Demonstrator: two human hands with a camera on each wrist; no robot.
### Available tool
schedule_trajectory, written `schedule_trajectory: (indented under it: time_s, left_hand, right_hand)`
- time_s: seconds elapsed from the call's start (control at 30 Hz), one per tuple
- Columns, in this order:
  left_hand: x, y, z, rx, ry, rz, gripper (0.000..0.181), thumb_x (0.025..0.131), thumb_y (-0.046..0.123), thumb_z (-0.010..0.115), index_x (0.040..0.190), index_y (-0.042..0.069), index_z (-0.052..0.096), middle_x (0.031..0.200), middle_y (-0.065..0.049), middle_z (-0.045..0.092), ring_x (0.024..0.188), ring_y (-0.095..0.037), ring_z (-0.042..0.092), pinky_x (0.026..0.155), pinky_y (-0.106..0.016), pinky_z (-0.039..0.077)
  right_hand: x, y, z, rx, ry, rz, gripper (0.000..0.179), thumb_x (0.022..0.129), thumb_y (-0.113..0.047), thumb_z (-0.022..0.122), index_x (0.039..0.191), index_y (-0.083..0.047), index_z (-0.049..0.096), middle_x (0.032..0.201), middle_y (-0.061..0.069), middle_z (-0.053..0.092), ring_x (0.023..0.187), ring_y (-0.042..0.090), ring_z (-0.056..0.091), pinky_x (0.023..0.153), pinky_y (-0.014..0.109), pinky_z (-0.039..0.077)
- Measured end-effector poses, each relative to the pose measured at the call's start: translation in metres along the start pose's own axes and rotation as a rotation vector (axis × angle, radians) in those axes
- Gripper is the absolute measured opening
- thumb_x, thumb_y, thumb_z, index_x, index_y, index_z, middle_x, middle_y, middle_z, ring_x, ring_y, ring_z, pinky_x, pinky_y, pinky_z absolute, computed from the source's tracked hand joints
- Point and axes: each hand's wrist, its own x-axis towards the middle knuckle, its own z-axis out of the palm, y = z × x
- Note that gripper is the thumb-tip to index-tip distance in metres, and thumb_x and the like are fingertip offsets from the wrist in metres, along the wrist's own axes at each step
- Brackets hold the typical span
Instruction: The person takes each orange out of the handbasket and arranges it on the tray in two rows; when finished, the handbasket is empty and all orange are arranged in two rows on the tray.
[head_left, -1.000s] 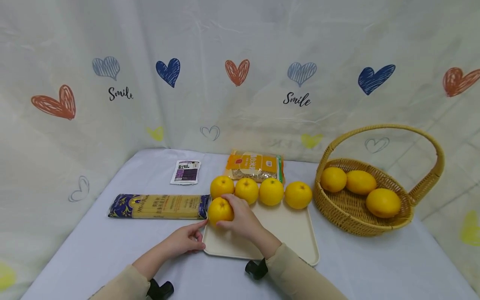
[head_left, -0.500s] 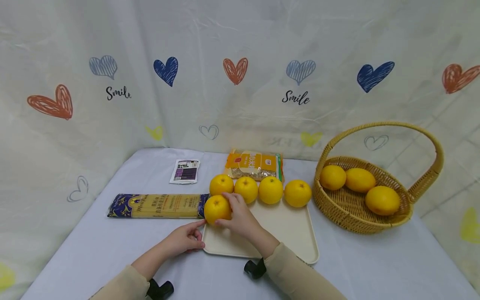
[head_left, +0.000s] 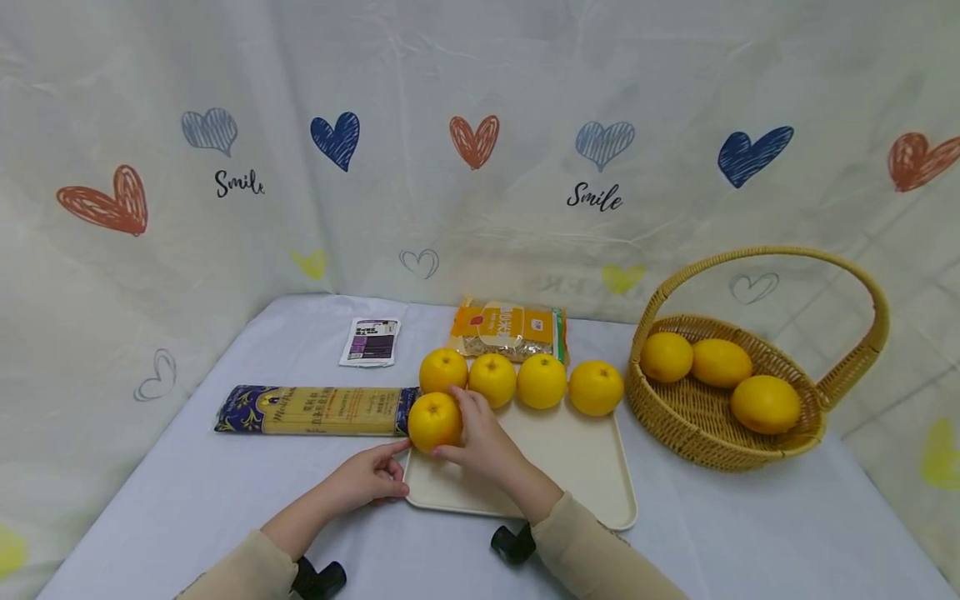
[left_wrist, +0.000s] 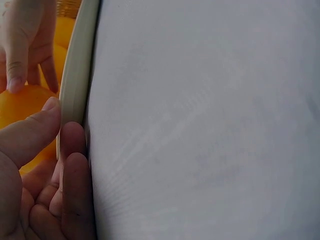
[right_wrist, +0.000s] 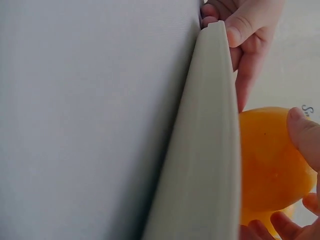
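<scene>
At the tray's left side my right hand (head_left: 491,442) curls round a yellow-orange orange (head_left: 433,422), thumb on its near side. The right wrist view shows the thumb against this orange (right_wrist: 272,160) and the fingertips close under it. My left hand (head_left: 366,477) holds the near left corner of the cream tray (head_left: 562,467); its index finger lies toward the orange. In the left wrist view the left thumb and curled fingers meet the tray's rim (left_wrist: 77,75). Along the tray's far edge sits a row of several oranges (head_left: 542,382).
Left of the tray lies a pack of spaghetti (head_left: 330,411). Behind are a small white-and-purple sachet (head_left: 371,342) and an orange bag of grain (head_left: 510,329). A wicker basket (head_left: 690,433) with three yellow fruits (head_left: 765,405) stands at right.
The held orange has moved slightly left, against the end of the spaghetti pack, and then stayed there. My right fingers have shifted slightly right on it. The left hand keeps its place.
</scene>
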Motion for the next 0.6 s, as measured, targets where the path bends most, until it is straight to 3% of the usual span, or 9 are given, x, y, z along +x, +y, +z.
schedule_trajectory:
  time_s: [0.13, 0.3, 0.6]
  left_hand:
    - [0.001, 0.001, 0.002, -0.003, -0.01, 0.005, 0.078, 0.073, 0.023, 0.075, 0.138, 0.005, 0.036, 0.079, -0.003, 0.056, 0.061, -0.013, 0.048, 0.054, -0.025, 0.043]
    - [0.004, 0.002, 0.004, 0.004, -0.013, -0.008, 0.08, 0.072, 0.023, 0.075, 0.139, 0.007, 0.036, 0.08, -0.003, 0.056, 0.061, -0.013, 0.049, 0.056, -0.026, 0.044]
    - [0.001, 0.0, 0.002, 0.022, 0.013, -0.031, 0.079, 0.073, 0.021, 0.075, 0.139, 0.006, 0.035, 0.08, -0.003, 0.054, 0.06, -0.014, 0.048, 0.057, -0.024, 0.044]
  right_hand:
    - [-0.008, 0.001, -0.011, -0.002, 0.024, 0.009, 0.085, 0.074, -0.041, 0.072, 0.142, -0.016, 0.027, 0.139, 0.012, 0.03, 0.124, 0.028, 0.039, 0.103, 0.046, 0.033]
    - [-0.025, 0.009, -0.04, 0.014, 0.095, 0.017, 0.079, 0.076, -0.038, 0.071, 0.141, -0.017, 0.03, 0.14, 0.009, 0.031, 0.125, 0.026, 0.039, 0.101, 0.047, 0.035]
    - [-0.048, 0.057, -0.116, -0.088, 0.392, -0.104, 0.068, 0.078, -0.017, 0.071, 0.135, -0.003, 0.035, 0.137, 0.02, 0.035, 0.122, 0.036, 0.036, 0.095, 0.052, 0.039]
